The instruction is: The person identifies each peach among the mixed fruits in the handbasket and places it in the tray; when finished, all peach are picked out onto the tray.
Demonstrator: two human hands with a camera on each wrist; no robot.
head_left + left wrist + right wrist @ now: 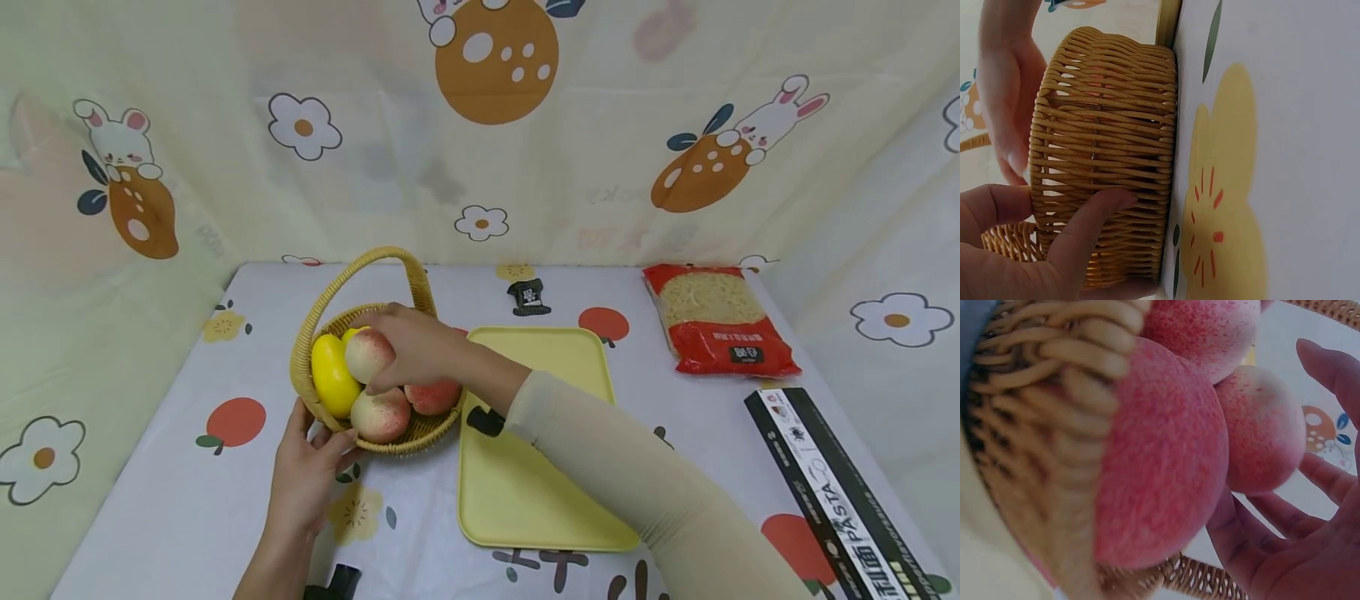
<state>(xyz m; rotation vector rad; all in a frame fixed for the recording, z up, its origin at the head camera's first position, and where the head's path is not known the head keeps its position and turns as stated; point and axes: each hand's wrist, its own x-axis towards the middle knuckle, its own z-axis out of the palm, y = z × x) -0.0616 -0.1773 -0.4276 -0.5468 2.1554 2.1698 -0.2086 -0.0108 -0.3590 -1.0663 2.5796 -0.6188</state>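
Note:
A round wicker basket [418,440] with a tall handle stands left of the middle. Inside are pinkish peaches [381,415] and smooth yellow fruit [333,375]. My left hand [311,462] holds the basket's near left side. In the left wrist view its thumb [1094,222] presses the outer weave. Reaching into the basket from the right, my right hand [420,342] is spread around the uppermost peach [367,354]. In the right wrist view its fingers reach behind that peach [1266,431], while the thumb [1329,369] stands apart from it.
A yellow tray [540,492] lies right of the basket, under my right forearm. At the far right are a red bag [731,350] of pale dry food and a long black pasta box [832,492]. A small black packet [529,297] sits behind the tray.

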